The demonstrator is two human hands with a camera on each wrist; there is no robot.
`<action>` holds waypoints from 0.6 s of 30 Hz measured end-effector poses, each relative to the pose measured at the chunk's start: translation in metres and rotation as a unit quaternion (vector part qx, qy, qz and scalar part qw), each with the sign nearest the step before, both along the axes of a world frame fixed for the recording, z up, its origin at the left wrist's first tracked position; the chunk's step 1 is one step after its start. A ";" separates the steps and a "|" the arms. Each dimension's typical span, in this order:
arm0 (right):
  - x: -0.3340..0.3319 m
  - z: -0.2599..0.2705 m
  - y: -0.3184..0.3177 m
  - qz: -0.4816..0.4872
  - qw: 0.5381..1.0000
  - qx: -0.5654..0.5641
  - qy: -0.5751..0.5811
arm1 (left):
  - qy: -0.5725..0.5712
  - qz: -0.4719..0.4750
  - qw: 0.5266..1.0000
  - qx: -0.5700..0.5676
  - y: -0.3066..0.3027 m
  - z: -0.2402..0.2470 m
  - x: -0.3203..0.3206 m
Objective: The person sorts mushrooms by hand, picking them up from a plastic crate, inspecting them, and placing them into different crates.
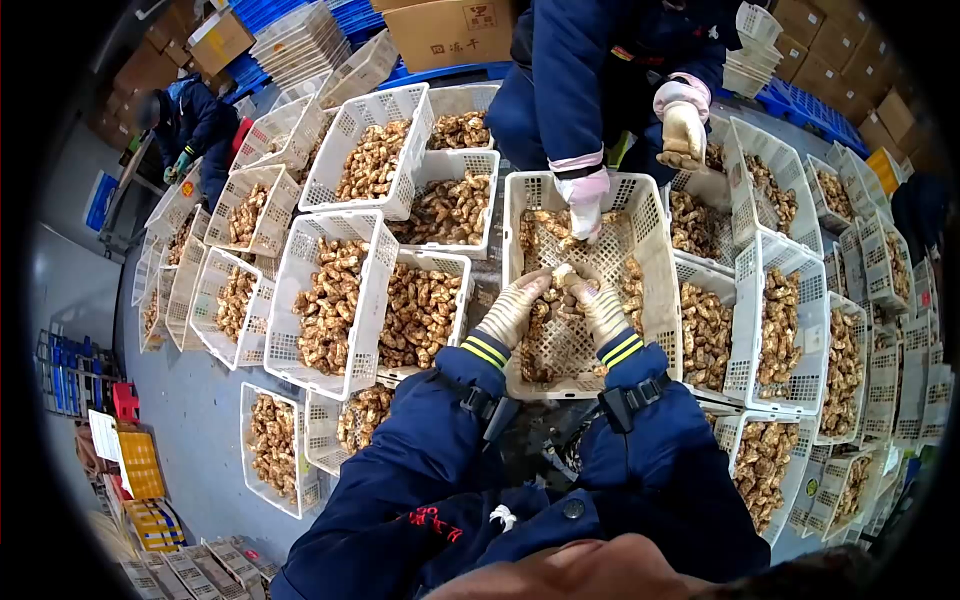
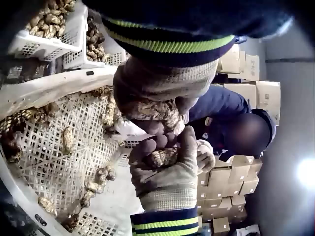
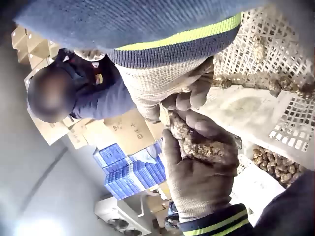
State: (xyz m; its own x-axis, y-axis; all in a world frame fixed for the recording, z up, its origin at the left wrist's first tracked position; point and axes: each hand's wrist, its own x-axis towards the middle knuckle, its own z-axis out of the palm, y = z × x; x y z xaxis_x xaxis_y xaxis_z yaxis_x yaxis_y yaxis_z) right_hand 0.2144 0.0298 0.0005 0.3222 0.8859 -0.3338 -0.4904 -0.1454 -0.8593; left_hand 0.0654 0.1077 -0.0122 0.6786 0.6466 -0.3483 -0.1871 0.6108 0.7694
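Both gloved hands meet above a white perforated crate [image 1: 660, 300]. My left hand [image 1: 515, 308] curls round a long, knobbly brown root-like piece [image 3: 204, 150], which lies along its palm and fingers in the right wrist view. Facing it, my right hand [image 1: 602, 310] holds a smaller knobbly piece [image 2: 165, 157] between thumb and bent fingers. The fingertips of the two hands nearly meet around a pale end. Similar pieces [image 2: 68, 140] lie scattered over the crate's mesh floor.
Across the crate, another person [image 1: 590, 90] in dark blue reaches a gloved hand into it. Filled white crates [image 1: 335, 300] stand close on both sides, some tilted on others. A second person [image 1: 195, 125] works at the far left. Cardboard boxes [image 1: 450, 40] stand behind.
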 end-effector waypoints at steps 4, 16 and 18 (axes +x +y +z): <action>0.004 -0.015 0.002 -0.036 0.999 0.030 -0.018 | -0.016 -0.018 1.000 0.008 0.001 -0.003 -0.001; 0.005 -0.022 0.003 -0.048 0.998 0.003 -0.040 | 0.022 0.003 0.967 0.255 0.005 0.008 -0.006; 0.010 -0.025 0.005 -0.035 0.998 -0.031 -0.040 | -0.017 0.053 0.998 0.008 0.014 0.018 -0.013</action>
State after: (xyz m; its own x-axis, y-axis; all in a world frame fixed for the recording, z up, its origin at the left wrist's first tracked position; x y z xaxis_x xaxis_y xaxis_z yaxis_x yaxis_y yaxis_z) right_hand 0.2246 0.0353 -0.0241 0.4110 0.8385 -0.3577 -0.4313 -0.1669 -0.8866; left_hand 0.0525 0.1214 0.0058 0.6177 0.7201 -0.3162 -0.2754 0.5747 0.7706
